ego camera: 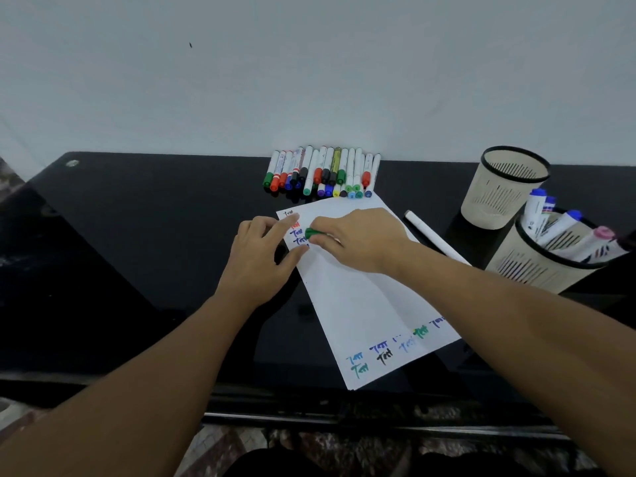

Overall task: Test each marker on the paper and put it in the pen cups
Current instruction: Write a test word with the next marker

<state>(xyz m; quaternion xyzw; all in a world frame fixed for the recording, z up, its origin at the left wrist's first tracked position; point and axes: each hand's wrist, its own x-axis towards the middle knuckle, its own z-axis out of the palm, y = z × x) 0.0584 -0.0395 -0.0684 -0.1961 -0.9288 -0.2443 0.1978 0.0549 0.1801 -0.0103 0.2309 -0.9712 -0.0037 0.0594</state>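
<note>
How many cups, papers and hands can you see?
Pen cups: 2, the far cup and the near cup
Paper: 1
Hands: 2, the left hand and the right hand
Total: 5

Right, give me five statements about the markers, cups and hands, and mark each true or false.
1. The right hand holds a green marker over the paper. True.
2. Both cups hold markers. False: the near cup holds several; the far cup shows none.
3. The left hand rests on the paper's left edge. True.
4. The row of markers lies on the paper. False: it lies on the table behind it, by the wall.
5. A white marker lies between the paper and the cups. True.
</note>
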